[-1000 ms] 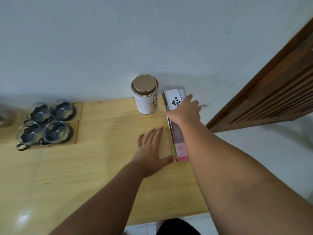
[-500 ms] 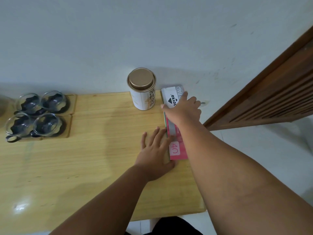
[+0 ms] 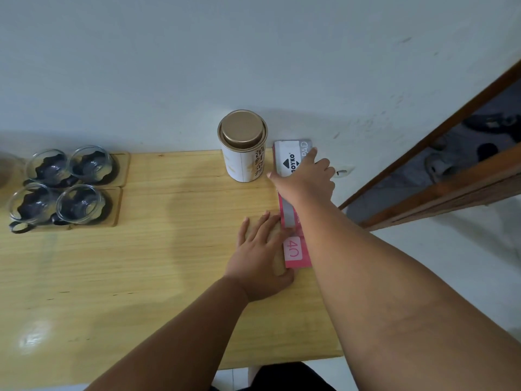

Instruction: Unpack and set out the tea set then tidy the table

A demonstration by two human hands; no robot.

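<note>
From the head camera, a pink and grey pad lies along the right edge of the wooden table, by the wall; the right hand lies flat on its far end, fingers spread, not gripping; the left hand lies flat on the table, touching the pad's left side, holding nothing; a gold-lidded tin stands upright just left of the pad; four glass cups sit on wooden coasters at far left.

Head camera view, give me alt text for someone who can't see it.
Both hands press on a pink pad at a wooden table's right edge, beside a gold-lidded tin. Four glass cups sit far left.
</note>
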